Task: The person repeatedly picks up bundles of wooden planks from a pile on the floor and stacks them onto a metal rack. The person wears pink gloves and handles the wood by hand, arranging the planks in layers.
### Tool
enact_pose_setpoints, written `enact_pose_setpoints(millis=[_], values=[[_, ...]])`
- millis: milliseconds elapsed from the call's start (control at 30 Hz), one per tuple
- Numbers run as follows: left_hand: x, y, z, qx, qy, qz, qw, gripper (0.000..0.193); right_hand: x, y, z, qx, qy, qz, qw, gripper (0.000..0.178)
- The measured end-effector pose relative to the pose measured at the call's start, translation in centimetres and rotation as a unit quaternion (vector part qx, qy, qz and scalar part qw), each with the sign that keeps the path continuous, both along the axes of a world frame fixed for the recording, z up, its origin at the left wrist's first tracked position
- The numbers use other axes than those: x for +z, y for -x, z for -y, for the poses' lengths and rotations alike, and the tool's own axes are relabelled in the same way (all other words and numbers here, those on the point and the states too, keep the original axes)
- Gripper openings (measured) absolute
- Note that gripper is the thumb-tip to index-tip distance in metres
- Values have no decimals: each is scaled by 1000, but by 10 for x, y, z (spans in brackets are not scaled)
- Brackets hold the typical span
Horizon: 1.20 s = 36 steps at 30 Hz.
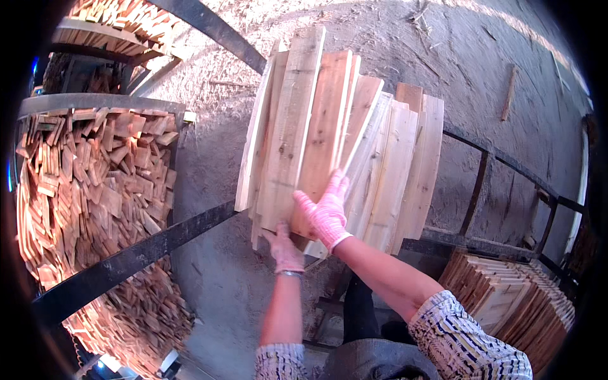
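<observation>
A stack of pale and reddish wooden boards lies fanned out in front of me, the boards side by side and partly overlapping. My left hand, in a pink glove, closes on the near end of a pale board at the stack's left. Just up and to the right, my right hand in a pink knitted glove straddles a reddish board, thumb toward its left edge and fingers toward its right. The undersides of the boards and the parts beneath my palms are hidden.
Dark metal bars run beside and beneath the stack. At left, a large bin holds many short wood offcuts. More boards stand stacked at the lower right. A loose wood strip lies on the dusty floor.
</observation>
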<state>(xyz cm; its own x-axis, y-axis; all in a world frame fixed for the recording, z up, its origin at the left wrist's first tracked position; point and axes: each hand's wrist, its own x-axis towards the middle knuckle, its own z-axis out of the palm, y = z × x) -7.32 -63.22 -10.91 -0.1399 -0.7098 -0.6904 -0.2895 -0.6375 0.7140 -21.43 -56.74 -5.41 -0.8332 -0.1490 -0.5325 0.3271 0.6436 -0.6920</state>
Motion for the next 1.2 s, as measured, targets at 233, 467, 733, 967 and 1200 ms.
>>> enact_pose_setpoints(millis=[233, 467, 733, 967, 1200], values=[[89, 35, -147, -292, -61, 77, 951, 86, 8, 111, -145, -75, 127, 161, 976, 112], [28, 108, -58, -290, 66, -92, 950, 99, -22, 135, -183, 53, 67, 174, 981, 119], [24, 170, -81, -375, 148, 48, 914, 114, 5, 90, -209, 16, 123, 201, 972, 121], [139, 15, -170, -391, -70, 35, 917, 106, 101, -50, -334, -11, 185, 302, 935, 116], [245, -90, -318, -484, -274, -35, 830, 86, 219, -261, -466, -256, 245, 312, 882, 107]])
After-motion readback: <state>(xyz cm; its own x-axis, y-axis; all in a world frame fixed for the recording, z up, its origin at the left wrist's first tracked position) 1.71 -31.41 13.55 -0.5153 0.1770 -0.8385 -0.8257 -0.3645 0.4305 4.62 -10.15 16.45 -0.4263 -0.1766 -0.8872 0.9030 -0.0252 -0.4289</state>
